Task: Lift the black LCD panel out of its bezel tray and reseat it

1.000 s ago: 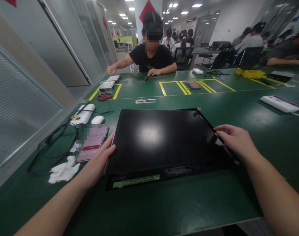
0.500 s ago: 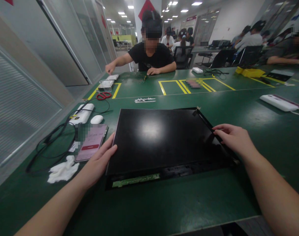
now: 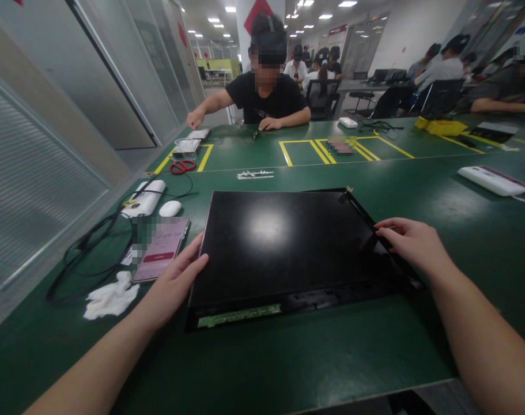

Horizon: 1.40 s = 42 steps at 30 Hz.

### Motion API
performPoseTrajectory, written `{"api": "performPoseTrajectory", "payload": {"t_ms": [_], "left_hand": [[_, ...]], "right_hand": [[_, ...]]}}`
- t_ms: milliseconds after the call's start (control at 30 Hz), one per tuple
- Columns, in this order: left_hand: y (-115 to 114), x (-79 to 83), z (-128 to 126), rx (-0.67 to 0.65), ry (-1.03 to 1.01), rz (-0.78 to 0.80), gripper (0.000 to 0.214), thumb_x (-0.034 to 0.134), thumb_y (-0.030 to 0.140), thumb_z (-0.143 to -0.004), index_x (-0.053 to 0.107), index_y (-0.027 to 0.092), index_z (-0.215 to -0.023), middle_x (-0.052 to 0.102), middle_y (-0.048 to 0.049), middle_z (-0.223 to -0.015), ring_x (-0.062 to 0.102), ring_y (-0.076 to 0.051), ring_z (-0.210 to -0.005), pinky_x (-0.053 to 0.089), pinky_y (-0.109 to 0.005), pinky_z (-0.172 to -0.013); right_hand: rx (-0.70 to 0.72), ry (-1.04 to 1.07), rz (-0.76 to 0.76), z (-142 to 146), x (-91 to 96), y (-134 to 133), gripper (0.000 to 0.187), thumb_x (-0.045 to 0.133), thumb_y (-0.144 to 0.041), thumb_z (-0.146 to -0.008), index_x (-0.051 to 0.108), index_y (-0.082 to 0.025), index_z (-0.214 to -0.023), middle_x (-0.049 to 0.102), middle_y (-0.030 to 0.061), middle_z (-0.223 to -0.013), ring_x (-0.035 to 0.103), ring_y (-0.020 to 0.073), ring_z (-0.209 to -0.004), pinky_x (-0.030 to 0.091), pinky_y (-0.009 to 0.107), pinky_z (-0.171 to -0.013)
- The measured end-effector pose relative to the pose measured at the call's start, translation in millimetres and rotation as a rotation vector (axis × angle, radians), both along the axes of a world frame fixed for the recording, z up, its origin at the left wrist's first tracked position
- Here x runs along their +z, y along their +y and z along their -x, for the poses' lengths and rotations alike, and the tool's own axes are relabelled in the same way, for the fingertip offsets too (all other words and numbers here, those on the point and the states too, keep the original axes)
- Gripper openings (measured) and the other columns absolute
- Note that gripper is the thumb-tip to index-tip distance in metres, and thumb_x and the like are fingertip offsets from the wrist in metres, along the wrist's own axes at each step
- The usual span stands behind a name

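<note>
A flat black display panel (image 3: 279, 248) lies on the green table before me, its glossy face up with a bright reflection. My left hand (image 3: 176, 282) grips its left edge, thumb on the face and fingers partly hidden at the side. At the right edge, my right hand (image 3: 411, 242) pinches the dark frame strip (image 3: 361, 208) between thumb and forefinger. This strip runs slanting along the panel's right side. Along the near edge a narrow green circuit board (image 3: 240, 315) shows on a black border.
Left of the panel are a phone (image 3: 161, 251), a crumpled white tissue (image 3: 112, 297), a white mouse-like object (image 3: 170, 208), black cables (image 3: 78, 253) and red-handled scissors (image 3: 183, 167). White strips (image 3: 255, 174) lie beyond it. A co-worker (image 3: 268, 95) sits opposite; a white power bank (image 3: 493, 180) lies right.
</note>
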<state>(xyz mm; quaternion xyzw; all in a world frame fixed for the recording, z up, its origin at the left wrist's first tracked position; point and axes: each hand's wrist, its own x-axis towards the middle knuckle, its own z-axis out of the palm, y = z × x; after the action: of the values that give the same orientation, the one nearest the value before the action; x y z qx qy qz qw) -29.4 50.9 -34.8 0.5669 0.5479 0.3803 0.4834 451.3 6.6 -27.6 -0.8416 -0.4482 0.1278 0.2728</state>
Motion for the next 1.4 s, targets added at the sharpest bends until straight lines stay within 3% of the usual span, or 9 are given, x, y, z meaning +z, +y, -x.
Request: {"api": "performPoseTrajectory", "payload": {"t_ms": [133, 267, 467, 800, 1400], "left_hand": [[0, -1.5, -1, -0.031, -0.071, 0.059, 0.076, 0.082, 0.06, -0.084, 0.065, 0.033, -0.153, 0.072, -0.0085, -0.149, 0.065, -0.039, -0.14, 0.054, -0.049, -0.116], [0, 0.4, 0, -0.031, -0.07, 0.034, 0.08, 0.085, 0.061, -0.08, 0.066, 0.025, -0.15, 0.072, -0.0132, -0.149, 0.063, -0.042, -0.141, 0.054, -0.054, -0.116], [8, -6.6, 11, -0.066, 0.222, -0.194, 0.066, 0.081, 0.061, -0.081, 0.075, 0.02, -0.132, 0.051, -0.0185, -0.164, 0.043, -0.042, -0.157, 0.033, -0.058, -0.13], [13, -16.8, 16, -0.149, 0.494, -0.253, 0.065, 0.068, 0.064, -0.087, 0.073, 0.022, -0.136, 0.053, -0.0184, -0.161, 0.046, -0.044, -0.153, 0.032, -0.064, -0.128], [11, -16.1, 11, -0.146, 0.538, -0.263, 0.055, 0.063, 0.052, -0.091, 0.072, 0.02, -0.135, 0.052, -0.0187, -0.161, 0.048, -0.041, -0.153, 0.031, -0.06, -0.129]], "right_hand": [[-0.006, 0.006, -0.006, 2, 1.1, 0, 0.024, 0.066, -0.038, -0.081, 0.082, -0.026, -0.094, 0.077, 0.0042, -0.077, 0.071, 0.0236, -0.063, 0.056, 0.04, -0.069], [-0.008, 0.027, 0.005, 3, 1.3, -1, 0.022, 0.065, -0.036, -0.084, 0.082, -0.027, -0.094, 0.076, 0.0025, -0.075, 0.07, 0.0225, -0.061, 0.057, 0.04, -0.072], [-0.022, 0.057, 0.0, 4, 2.1, 0, 0.019, 0.066, -0.034, -0.083, 0.082, -0.027, -0.092, 0.076, 0.0022, -0.076, 0.071, 0.0225, -0.063, 0.058, 0.04, -0.072], [0.001, 0.02, 0.0, -1, -0.7, -1, 0.025, 0.067, -0.039, -0.081, 0.083, -0.025, -0.095, 0.078, 0.0036, -0.08, 0.071, 0.0216, -0.062, 0.059, 0.039, -0.071], [-0.102, 0.227, -0.052, 2, 4.6, 1, 0.026, 0.068, -0.032, -0.077, 0.082, -0.018, -0.095, 0.082, 0.0091, -0.104, 0.071, 0.0183, -0.077, 0.058, 0.026, -0.06]]}}
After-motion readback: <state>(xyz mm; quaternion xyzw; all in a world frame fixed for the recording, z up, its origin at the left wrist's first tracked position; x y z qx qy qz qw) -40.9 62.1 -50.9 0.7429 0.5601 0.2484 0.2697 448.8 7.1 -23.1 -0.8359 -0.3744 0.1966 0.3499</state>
